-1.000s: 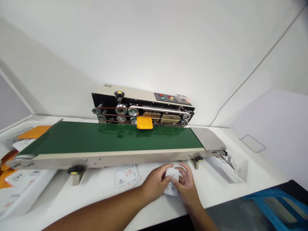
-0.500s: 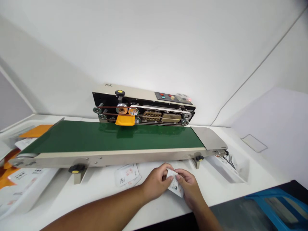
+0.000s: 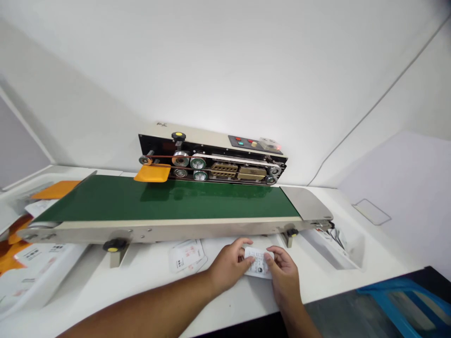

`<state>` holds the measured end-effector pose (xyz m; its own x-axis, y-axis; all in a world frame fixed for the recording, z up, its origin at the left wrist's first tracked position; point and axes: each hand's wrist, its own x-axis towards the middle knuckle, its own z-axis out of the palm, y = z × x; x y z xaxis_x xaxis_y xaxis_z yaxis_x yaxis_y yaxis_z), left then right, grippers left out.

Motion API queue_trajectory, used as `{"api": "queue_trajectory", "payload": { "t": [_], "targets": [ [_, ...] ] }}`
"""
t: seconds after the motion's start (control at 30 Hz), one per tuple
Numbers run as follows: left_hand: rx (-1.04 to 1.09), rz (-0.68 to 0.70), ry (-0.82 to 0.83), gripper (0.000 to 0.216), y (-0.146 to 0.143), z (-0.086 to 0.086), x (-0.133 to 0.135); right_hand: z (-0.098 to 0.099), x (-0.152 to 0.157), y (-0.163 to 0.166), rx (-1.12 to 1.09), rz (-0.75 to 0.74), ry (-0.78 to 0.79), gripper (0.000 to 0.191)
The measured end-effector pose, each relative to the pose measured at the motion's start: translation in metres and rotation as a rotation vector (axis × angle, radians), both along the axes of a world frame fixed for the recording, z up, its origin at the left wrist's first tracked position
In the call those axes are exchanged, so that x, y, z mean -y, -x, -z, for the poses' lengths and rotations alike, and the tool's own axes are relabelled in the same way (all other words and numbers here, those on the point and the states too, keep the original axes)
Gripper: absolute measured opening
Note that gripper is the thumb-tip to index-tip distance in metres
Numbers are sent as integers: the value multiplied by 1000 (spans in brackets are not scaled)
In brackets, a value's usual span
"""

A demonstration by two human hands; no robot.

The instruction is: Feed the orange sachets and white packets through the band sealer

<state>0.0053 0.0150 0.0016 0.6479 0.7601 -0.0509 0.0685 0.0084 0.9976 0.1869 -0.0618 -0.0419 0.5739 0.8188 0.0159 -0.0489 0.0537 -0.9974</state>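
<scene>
A: Far left?

B: Your left bin point(image 3: 58, 281), holding orange pouches point(image 3: 56, 189) and white packets point(image 3: 38, 258); it reaches under the end of the green belt point(image 3: 116, 202).

A: Next?

B: A single orange pouch point(image 3: 153, 173) sits over the belt's back edge, at the leftmost rollers of your sealer point(image 3: 214, 152). In front of the belt, some loose packets point(image 3: 186, 256) overlap flat on the table point(image 3: 95, 286), near your left hand point(image 3: 229, 265).

A: How are those fingers?

B: Clamped on the held packet point(image 3: 260, 267). Your thumb lies on its printed face at the left side; your index finger arches by the top left corner. The others curl at the left edge, partly hidden.

A: And the packet itself?

B: Between your two hands, printed face toward you. Whether its lower edge touches the table, you can't tell from here.

A: The right hand point(image 3: 284, 272)?

B: Clamped too: your thumb presses the upper right corner, your index finger reaches just past it, and what your remaining fingers do behind is hidden.

A: Farther right?

B: The belt's steel plate point(image 3: 306, 204), then your right bin point(image 3: 357, 253).
</scene>
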Motion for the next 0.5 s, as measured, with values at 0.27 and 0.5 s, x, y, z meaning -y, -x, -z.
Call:
{"api": "queue_trajectory", "payload": {
  "t": [0.27, 0.5],
  "targets": [
    [243, 52, 200, 39, -6, 0, 9, -6, 13, 13, 135, -97, -173, 37],
    [172, 143, -26, 29, 3, -2, 14, -62, -4, -23, 265, 104, -102, 31]
  ]
}}
